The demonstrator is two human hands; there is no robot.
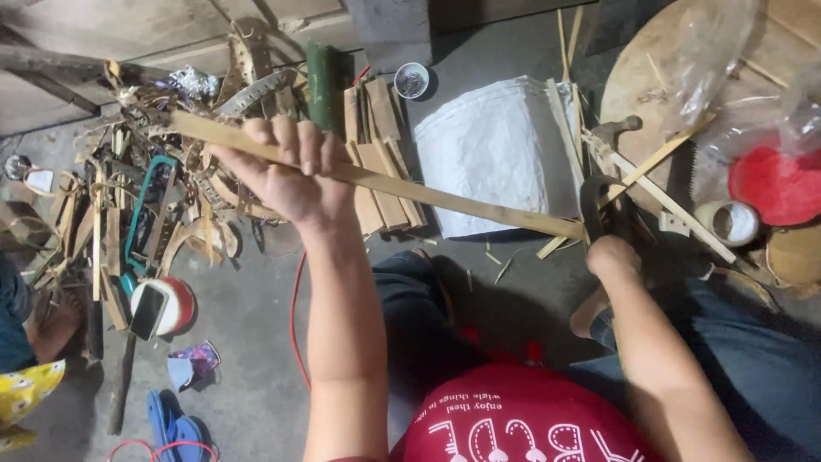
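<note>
A long flat bamboo strip [445, 198] runs across the view from upper left to the right. My left hand [286, 171] grips it near its left end, palm down. My right hand [611, 252] is closed around the dark handle of a tool [599, 205] that meets the strip's right end; the blade is hidden. A white woven sack [496, 145] lies under the strip on the floor.
A heap of bamboo scraps and curved offcuts [154, 197] lies at left, with a phone on a red-and-white round tin [162, 306]. Short bamboo slats [380, 154] and a green bamboo piece [322, 81] lie ahead. A round wooden board [667, 77], red lid [774, 184], tape roll [731, 222] at right.
</note>
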